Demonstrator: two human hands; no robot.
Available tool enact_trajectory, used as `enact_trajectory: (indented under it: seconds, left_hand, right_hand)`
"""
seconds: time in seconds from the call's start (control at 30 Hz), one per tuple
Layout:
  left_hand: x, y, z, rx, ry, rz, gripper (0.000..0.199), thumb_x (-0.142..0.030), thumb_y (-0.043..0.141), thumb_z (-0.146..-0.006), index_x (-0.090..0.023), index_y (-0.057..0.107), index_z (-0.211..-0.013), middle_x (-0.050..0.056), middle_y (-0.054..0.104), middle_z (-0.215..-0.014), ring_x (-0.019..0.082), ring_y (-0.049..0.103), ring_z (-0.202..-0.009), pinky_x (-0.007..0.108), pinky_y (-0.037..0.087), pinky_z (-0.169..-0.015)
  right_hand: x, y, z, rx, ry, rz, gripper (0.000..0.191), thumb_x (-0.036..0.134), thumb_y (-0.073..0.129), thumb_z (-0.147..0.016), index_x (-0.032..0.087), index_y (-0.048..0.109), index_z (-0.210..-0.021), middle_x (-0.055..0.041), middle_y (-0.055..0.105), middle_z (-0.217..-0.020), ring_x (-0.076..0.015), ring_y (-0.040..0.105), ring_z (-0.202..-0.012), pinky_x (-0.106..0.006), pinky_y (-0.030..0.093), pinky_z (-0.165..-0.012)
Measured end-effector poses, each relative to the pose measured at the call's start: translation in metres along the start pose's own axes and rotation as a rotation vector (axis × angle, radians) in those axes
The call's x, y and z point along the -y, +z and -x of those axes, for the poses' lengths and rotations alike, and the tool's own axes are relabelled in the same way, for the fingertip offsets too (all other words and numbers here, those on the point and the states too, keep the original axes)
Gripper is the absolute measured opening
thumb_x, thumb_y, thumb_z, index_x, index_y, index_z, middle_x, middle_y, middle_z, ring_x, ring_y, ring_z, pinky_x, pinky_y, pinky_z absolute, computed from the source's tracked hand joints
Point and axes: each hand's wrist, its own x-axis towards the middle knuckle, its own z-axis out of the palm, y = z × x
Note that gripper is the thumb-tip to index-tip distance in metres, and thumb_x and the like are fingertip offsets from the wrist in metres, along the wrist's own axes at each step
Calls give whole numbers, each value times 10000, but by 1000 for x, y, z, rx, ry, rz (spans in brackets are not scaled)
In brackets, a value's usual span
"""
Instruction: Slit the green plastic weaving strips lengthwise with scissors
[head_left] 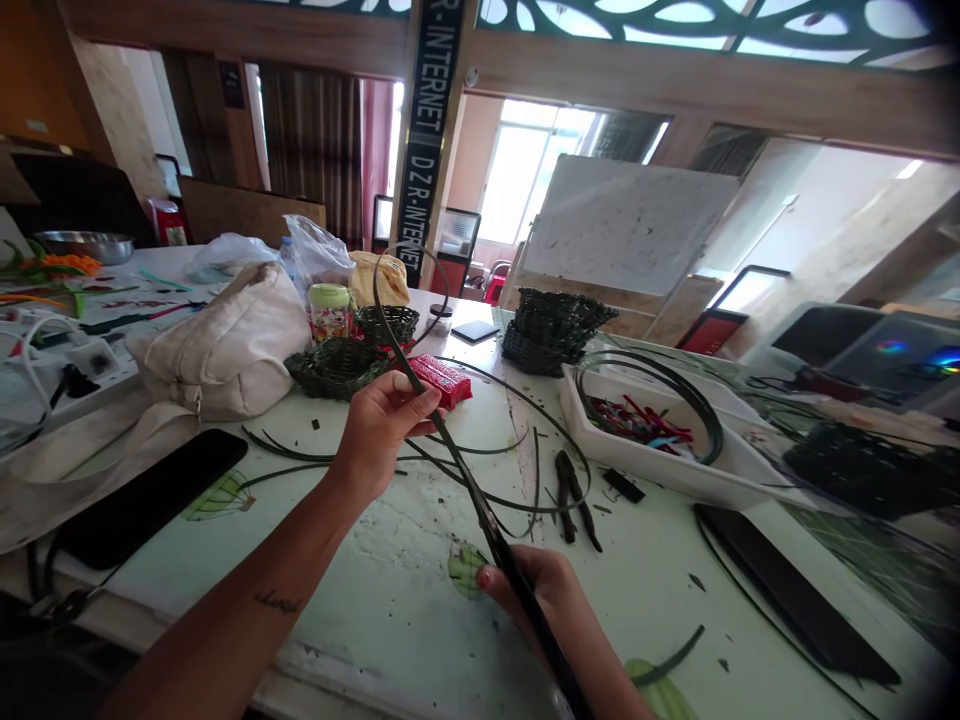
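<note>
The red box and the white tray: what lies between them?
Thin dark strips lie between the red box and the white tray, in the head view.

Strong daylight from the window (525, 170), blown out white. Table (390, 560) below it lit flat and even; left hand (379, 430) throws only a faint shadow. Rainbow flare on the screen (862, 350) right of the window. Fisheye bowing at frame edges, corners darkened. Focus even throughout.

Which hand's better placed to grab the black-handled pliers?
Probably right: the right hand is nearer the black-handled pliers than the left hand, though both hold the dark strip.
</note>
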Motion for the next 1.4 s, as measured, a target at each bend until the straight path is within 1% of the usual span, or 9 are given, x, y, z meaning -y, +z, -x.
enact_trajectory:
  seconds: [0.23,0.4,0.53,0.7,0.8,1.0,1.1,1.27,1.4]
  left_hand:
    - [2,5,6,37,-28,21,204,-248,774,-631,-156,601,-689,-13,663,-677,110,641,-625,195,509,-560]
    - [0,8,10,42,-29,29,208,-252,781,-620,-160,609,-693,-13,664,-686,119,648,-626,208,514,-569]
    - [1,8,9,50,-28,33,199,-249,776,-630,-160,613,-702,-13,664,-683,118,648,-630,205,513,-569]
    - [1,7,9,41,-35,25,191,-246,771,-639,-159,616,-712,-17,662,-665,115,647,-631,199,512,-568]
    - [2,6,8,31,-31,31,186,-233,765,-646,-159,601,-691,-27,653,-658,104,641,-627,195,511,-572]
    - [4,4,4,10,-32,36,203,-229,768,-633,-150,585,-671,-23,642,-643,100,629,-616,191,500,-565]
    - [5,3,3,5,-33,36,211,-236,771,-625,-149,584,-669,-19,642,-646,105,629,-617,200,501,-573]
    - [8,2,1,-5,-38,46,225,-249,784,-603,-147,596,-675,-11,648,-664,115,634,-632,209,503,-574]
    - [6,0,-1,26,-60,97,210,-228,784,-604,-143,608,-681,-16,644,-669,111,631,-631,222,517,-606]
  right_hand:
    - [-2,-3,3,8,-69,-15,446,543,536,-731,204,307,-554,53,224,-548,-97,242,-507,-230,158,-444]
    - [-4,-4,5,8,-88,8,430,554,521,-741,201,342,-572,48,247,-555,-106,266,-512,-226,177,-445]
    - [-2,-4,4,-18,-98,39,473,575,519,-735,212,291,-535,52,204,-535,-100,241,-487,-231,156,-430]
    - [-1,-3,0,-63,-86,89,512,593,509,-736,214,250,-509,49,202,-497,-93,244,-462,-227,159,-414]
    - [-2,-1,-3,-54,-57,78,498,581,507,-742,216,256,-515,50,207,-481,-90,244,-447,-225,156,-402]
    - [-1,-1,-7,17,-43,1,485,546,556,-732,214,276,-517,58,208,-469,-83,240,-431,-225,154,-389]
    - [0,0,-8,0,-59,1,489,529,553,-740,215,253,-515,58,199,-487,-80,224,-449,-229,151,-404]
    - [-1,4,-8,-78,-65,20,511,562,524,-748,219,221,-520,57,180,-497,-79,194,-461,-236,126,-407]
    - [-3,3,-9,-49,-48,-2,496,527,542,-746,220,224,-522,61,176,-494,-77,184,-457,-232,120,-405]
